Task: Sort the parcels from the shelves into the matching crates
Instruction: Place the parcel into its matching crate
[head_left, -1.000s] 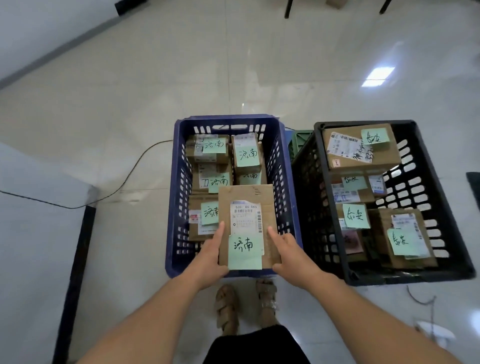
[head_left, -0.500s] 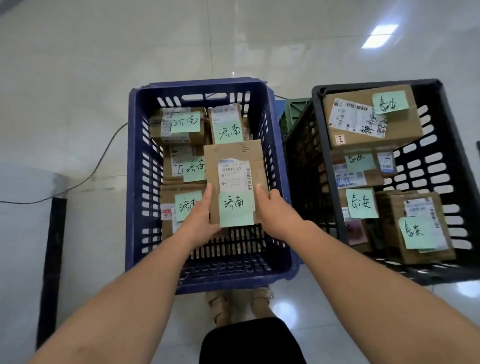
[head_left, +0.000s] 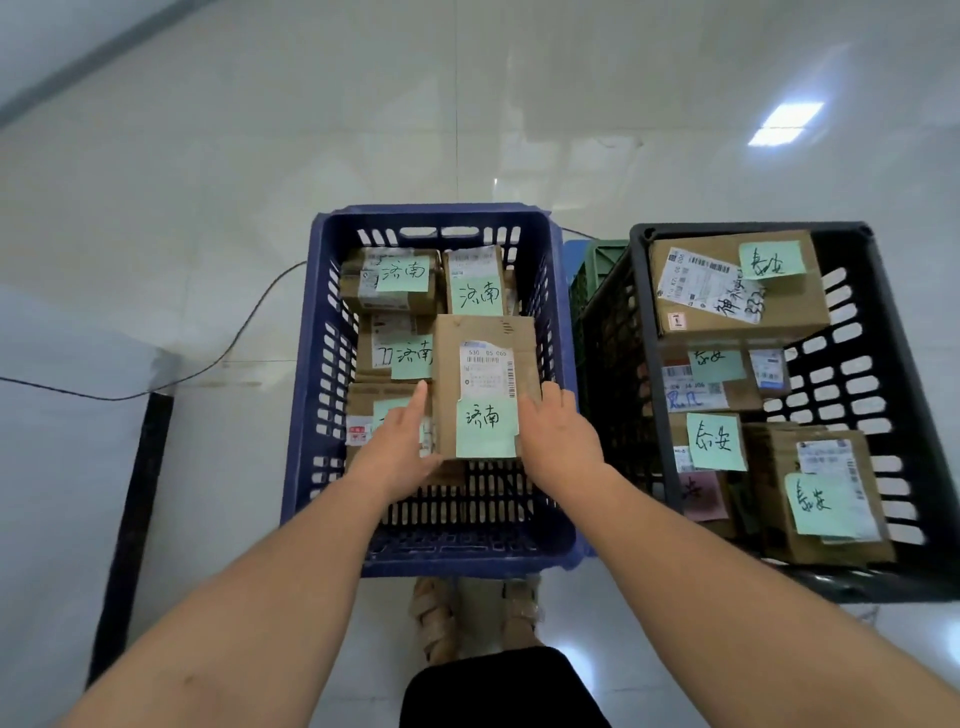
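Observation:
A flat brown cardboard parcel (head_left: 485, 364) with a white shipping label and a green handwritten note lies over other noted parcels inside the blue crate (head_left: 436, 213). My left hand (head_left: 400, 447) presses its left edge, thumb under the near corner. My right hand (head_left: 556, 436) grips its right edge. Both hands are down inside the crate. To the right stands the black crate (head_left: 748, 228), holding several parcels with a different green note.
A green crate (head_left: 597, 260) shows in the gap behind the two crates. A black cable (head_left: 249, 322) runs across the glossy tiled floor at left. A dark strip (head_left: 130, 519) edges a white surface at lower left. My sandalled feet (head_left: 436, 618) stand just before the blue crate.
Both hands carried the parcel from the blue crate's near rim forward and down into the crate, onto the parcels there. The camera view shifted closer over the crates.

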